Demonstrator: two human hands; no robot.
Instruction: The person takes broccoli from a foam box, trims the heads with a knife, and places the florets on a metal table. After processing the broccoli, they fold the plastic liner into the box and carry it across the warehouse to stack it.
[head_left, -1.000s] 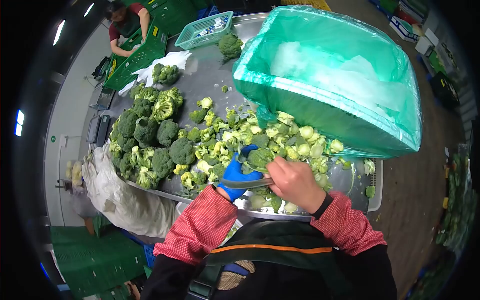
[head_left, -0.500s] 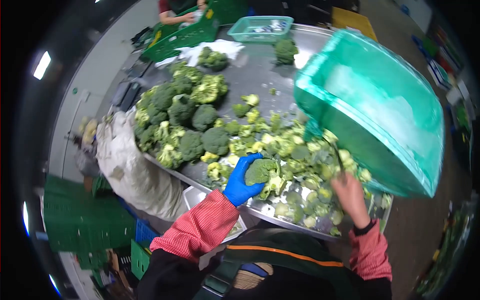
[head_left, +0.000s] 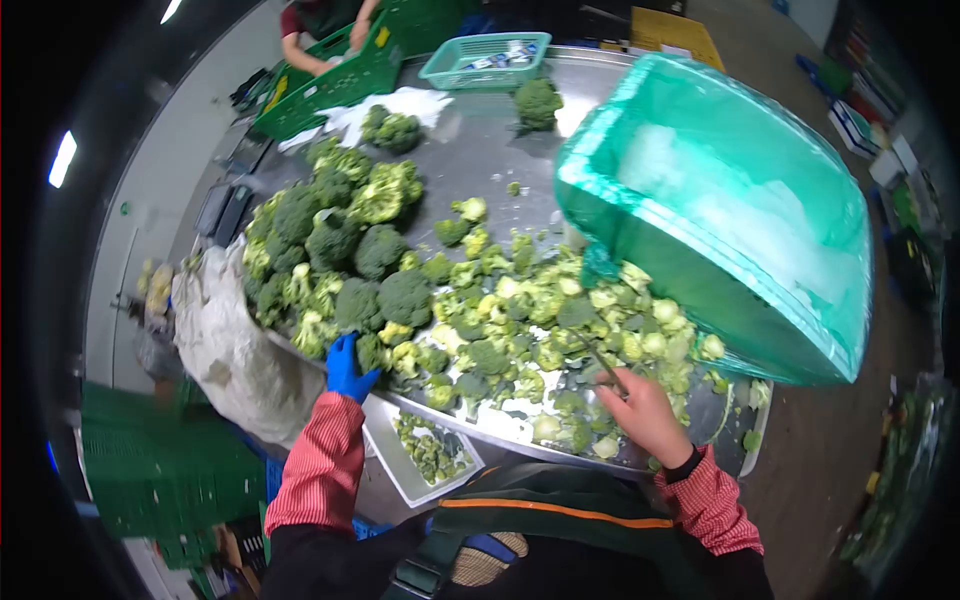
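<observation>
My left hand point(head_left: 350, 372), in a blue glove, is at the front left edge of the metal table. Its thumb is spread from the fingers, right at a small broccoli head point(head_left: 373, 353) beside the pile. My bare right hand point(head_left: 648, 418) is closed round a knife point(head_left: 598, 355), whose thin blade points up and left over cut broccoli pieces point(head_left: 545, 300). Whole broccoli heads point(head_left: 333, 238) are heaped on the left part of the table. Yellowish stem ends and florets spread across the middle and right.
A green bin lined with plastic point(head_left: 700, 270) leans over the table's right side. A white tray point(head_left: 410, 480) of trimmings sits below the front edge. At the back are a teal basket point(head_left: 440, 75) and a green crate point(head_left: 320, 100), where another person's hands work. A white sack point(head_left: 235, 340) stands left.
My left hand has let go of the broccoli head it held and moved left to the pile. My right hand with the knife has shifted left and slightly down.
</observation>
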